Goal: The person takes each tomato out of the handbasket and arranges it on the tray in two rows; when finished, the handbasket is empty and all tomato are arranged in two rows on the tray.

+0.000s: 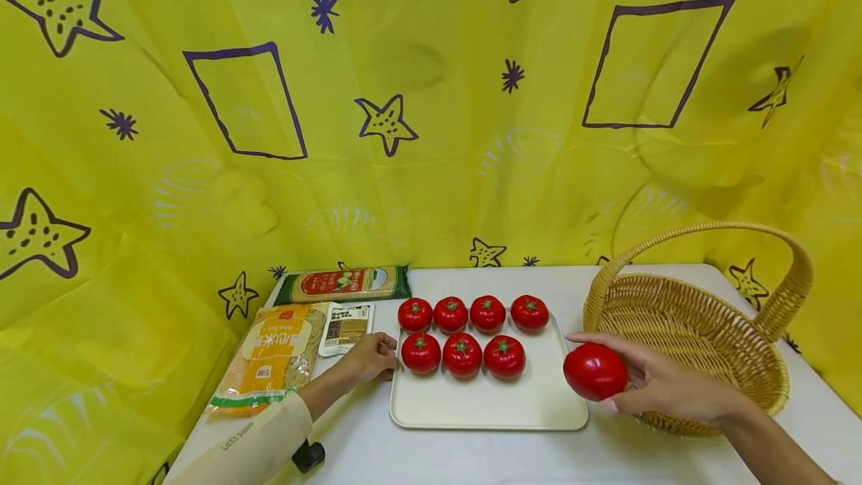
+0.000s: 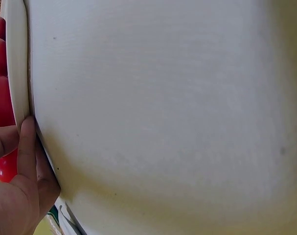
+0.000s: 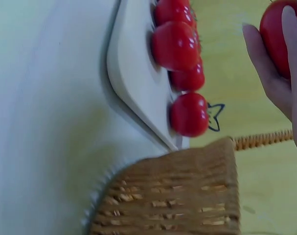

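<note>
My right hand point(image 1: 663, 384) grips a red tomato point(image 1: 595, 372) between thumb and fingers, over the right edge of the cream tray point(image 1: 488, 412). The right wrist view also shows this held tomato point(image 3: 276, 36), raised above the others. At the tray's left edge, my left hand point(image 1: 369, 359) pinches the rim, seen closer in the left wrist view with the fingers point(image 2: 27, 152) at the rim point(image 2: 17, 63). Several tomatoes with green tops fill the tray's back row, and three more, including a middle one point(image 1: 462, 355), form the front row.
A wicker basket point(image 1: 673, 305) with a tall handle stands right of the tray. To the left lie a yellow-orange food bag point(image 1: 269, 354), a small white packet point(image 1: 346, 326) and a long green-ended pasta packet point(image 1: 343, 284). A yellow patterned curtain point(image 1: 444, 193) hangs behind the white table.
</note>
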`<state>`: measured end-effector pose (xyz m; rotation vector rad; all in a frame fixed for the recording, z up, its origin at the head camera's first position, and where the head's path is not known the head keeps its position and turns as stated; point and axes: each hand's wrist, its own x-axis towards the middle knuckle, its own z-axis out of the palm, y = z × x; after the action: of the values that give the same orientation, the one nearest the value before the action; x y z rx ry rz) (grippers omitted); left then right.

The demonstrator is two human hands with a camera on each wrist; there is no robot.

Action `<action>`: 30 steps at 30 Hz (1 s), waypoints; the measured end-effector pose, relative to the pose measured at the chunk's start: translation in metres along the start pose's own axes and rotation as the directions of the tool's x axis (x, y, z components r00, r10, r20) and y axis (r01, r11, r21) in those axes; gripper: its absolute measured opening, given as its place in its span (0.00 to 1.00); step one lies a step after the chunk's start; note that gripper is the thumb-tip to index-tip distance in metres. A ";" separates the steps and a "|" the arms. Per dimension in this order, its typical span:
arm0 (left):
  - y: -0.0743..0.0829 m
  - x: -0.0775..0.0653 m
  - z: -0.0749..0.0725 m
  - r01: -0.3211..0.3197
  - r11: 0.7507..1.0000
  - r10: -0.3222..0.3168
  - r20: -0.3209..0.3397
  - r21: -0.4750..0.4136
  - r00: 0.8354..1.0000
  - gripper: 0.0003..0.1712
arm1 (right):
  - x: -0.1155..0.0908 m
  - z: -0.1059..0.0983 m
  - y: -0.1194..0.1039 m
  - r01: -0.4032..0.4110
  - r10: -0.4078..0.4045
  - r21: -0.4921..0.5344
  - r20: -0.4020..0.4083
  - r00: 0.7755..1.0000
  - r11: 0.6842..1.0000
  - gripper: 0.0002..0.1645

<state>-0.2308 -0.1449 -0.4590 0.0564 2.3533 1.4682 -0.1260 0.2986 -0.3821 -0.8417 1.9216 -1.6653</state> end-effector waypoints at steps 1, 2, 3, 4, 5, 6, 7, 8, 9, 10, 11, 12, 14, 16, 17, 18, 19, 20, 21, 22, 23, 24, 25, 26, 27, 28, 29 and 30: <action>0.000 0.000 0.000 0.003 1.000 -0.003 -0.002 0.000 1.000 0.17 | 0.002 0.002 0.001 0.004 -0.004 0.000 -0.007 1.000 1.000 0.44; 0.000 0.000 0.000 0.006 1.000 -0.006 -0.004 0.000 1.000 0.17 | 0.004 0.003 0.002 0.008 -0.008 -0.005 -0.017 1.000 1.000 0.43; 0.000 0.000 0.000 0.005 1.000 -0.005 -0.005 0.000 1.000 0.17 | 0.005 0.004 0.003 0.007 -0.007 -0.003 -0.024 1.000 1.000 0.42; 0.000 0.000 0.000 0.006 1.000 -0.006 -0.005 0.000 1.000 0.17 | 0.006 0.005 0.005 0.001 -0.001 -0.006 -0.036 0.999 1.000 0.41; -0.001 0.000 0.000 0.007 1.000 -0.007 -0.006 0.000 1.000 0.17 | 0.007 0.005 0.005 -0.003 0.003 -0.010 -0.048 0.999 1.000 0.40; -0.001 0.000 0.001 0.004 1.000 -0.004 -0.007 -0.001 1.000 0.17 | 0.008 0.005 0.007 -0.002 0.001 -0.008 -0.053 0.999 1.000 0.39; -0.001 0.000 0.001 0.003 1.000 -0.003 -0.007 -0.003 1.000 0.17 | 0.009 0.005 0.008 -0.004 0.004 -0.012 -0.062 0.998 1.000 0.38; -0.001 0.000 0.001 -0.001 1.000 0.001 -0.007 -0.003 1.000 0.18 | 0.010 0.006 0.009 -0.012 0.011 -0.013 -0.071 0.997 1.000 0.37; -0.001 0.000 0.001 -0.002 1.000 0.002 -0.007 -0.005 1.000 0.18 | 0.011 0.006 0.010 -0.022 0.022 -0.004 -0.076 0.997 1.000 0.36; -0.001 0.000 0.001 -0.002 1.000 0.001 -0.007 -0.005 1.000 0.18 | 0.012 0.006 0.011 -0.017 0.017 -0.002 -0.076 0.997 1.000 0.33; -0.001 0.000 0.001 -0.002 1.000 0.002 -0.008 -0.006 1.000 0.17 | 0.013 0.006 0.012 -0.014 0.014 0.001 -0.074 0.997 1.000 0.29; -0.001 0.000 0.001 -0.001 1.000 0.001 -0.009 -0.006 1.000 0.17 | 0.014 0.006 0.013 -0.024 0.025 0.007 -0.077 0.997 1.000 0.26; 0.000 0.000 0.001 -0.003 1.000 0.003 -0.007 -0.004 1.000 0.17 | 0.017 0.007 0.014 -0.046 0.047 0.014 -0.091 0.995 0.999 0.21; 0.000 0.000 0.001 -0.005 1.000 0.005 -0.008 -0.001 1.000 0.17 | 0.019 0.009 0.016 -0.054 0.053 0.000 -0.111 0.992 0.999 0.20; 0.000 0.000 0.001 -0.005 1.000 0.005 -0.008 0.000 1.000 0.17 | 0.021 0.009 0.016 -0.069 0.068 -0.005 -0.125 0.990 0.998 0.20; 0.000 0.000 0.001 -0.007 1.000 0.007 -0.008 0.002 1.000 0.17 | 0.022 0.011 0.017 -0.086 0.084 -0.010 -0.144 0.986 0.996 0.19; 0.000 0.000 0.001 -0.006 1.000 0.006 -0.008 0.002 1.000 0.17 | 0.024 0.012 0.018 -0.090 0.085 -0.024 -0.160 0.983 0.996 0.19; 0.000 0.000 0.001 -0.005 1.000 0.005 -0.008 0.003 1.000 0.17 | 0.026 0.012 0.019 -0.087 0.079 -0.042 -0.174 0.982 0.995 0.20; 0.000 0.000 0.001 -0.003 1.000 0.003 -0.007 0.003 1.000 0.17 | 0.027 0.013 0.020 -0.088 0.076 -0.056 -0.187 0.980 0.995 0.21; 0.000 0.001 0.001 -0.001 1.000 0.001 -0.007 0.003 1.000 0.17 | 0.029 0.014 0.021 -0.081 0.066 -0.071 -0.197 0.978 0.994 0.23; 0.000 0.001 0.000 0.002 1.000 -0.002 -0.006 0.002 1.000 0.17 | 0.031 0.015 0.023 -0.076 0.059 -0.079 -0.206 0.977 0.994 0.24; 0.000 0.001 0.000 0.000 1.000 0.000 -0.006 0.003 1.000 0.17 | 0.032 0.015 0.024 -0.076 0.056 -0.084 -0.218 0.974 0.994 0.26; 0.000 0.002 0.000 0.001 1.000 -0.001 -0.004 0.003 1.000 0.18 | 0.033 0.016 0.026 -0.069 0.047 -0.089 -0.224 0.973 0.994 0.27; 0.000 0.002 0.000 0.000 1.000 0.000 -0.003 0.004 1.000 0.18 | 0.035 0.016 0.027 -0.066 0.046 -0.085 -0.227 0.973 0.994 0.28; 0.000 0.002 -0.001 -0.001 1.000 0.001 -0.001 0.004 1.000 0.18 | 0.036 0.017 0.029 -0.071 0.053 -0.073 -0.230 0.972 0.995 0.29; 0.000 0.002 -0.001 -0.003 1.000 0.003 -0.001 0.005 1.000 0.18 | 0.036 0.017 0.030 -0.078 0.061 -0.063 -0.231 0.971 0.995 0.29; 0.000 0.002 -0.001 -0.003 1.000 0.003 -0.001 0.005 1.000 0.18 | 0.037 0.018 0.031 -0.086 0.070 -0.057 -0.231 0.970 0.995 0.29; 0.000 0.002 -0.001 -0.004 1.000 0.004 0.000 0.006 1.000 0.18 | 0.038 0.019 0.032 -0.093 0.079 -0.052 -0.230 0.970 0.994 0.28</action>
<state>-0.2330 -0.1451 -0.4594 0.0624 2.3592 1.4636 -0.1448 0.2610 -0.4152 -0.6008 2.1404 -1.7208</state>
